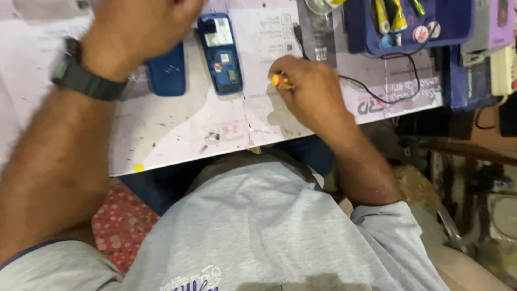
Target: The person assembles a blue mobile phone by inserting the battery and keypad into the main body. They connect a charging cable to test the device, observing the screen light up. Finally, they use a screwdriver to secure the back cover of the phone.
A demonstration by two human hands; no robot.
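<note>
**Inspector:** Report the bench as it stands.

**Assistant:** An opened blue phone (219, 54) lies flat on the white work surface (177, 129), back cover off, circuit board and inner parts exposed. Just to its left lies a separate dark blue cover piece (167, 73), partly under the forearm.

**Inspector:** The hands?

**Assistant:** The right hand (309, 89) rests on the surface just right of the phone, fingers curled tight around a small tool with a yellow handle (279, 81). Only the handle end shows; I cannot tell what its tip is. The left hand (137, 29), with a dark wristwatch (81, 75) on the wrist, reaches over the top of the phone. Its fingers run out of the picture, so I cannot tell whether they are spread, closed or gripping anything.

**Inspector:** Which step do you judge this to be?

**Assistant:** Work on the phone's open interior appears under way. The tool is gripped but held apart from the board, not touching it.

**Inspector:** What does the next move call for?

**Assistant:** In my judgement, bringing the tip leftward onto the exposed board with fine control, while the phone is kept steady. A black cable (377, 89) and a blue tray of tools (409, 24) lie to the right, clear of that path.
</note>
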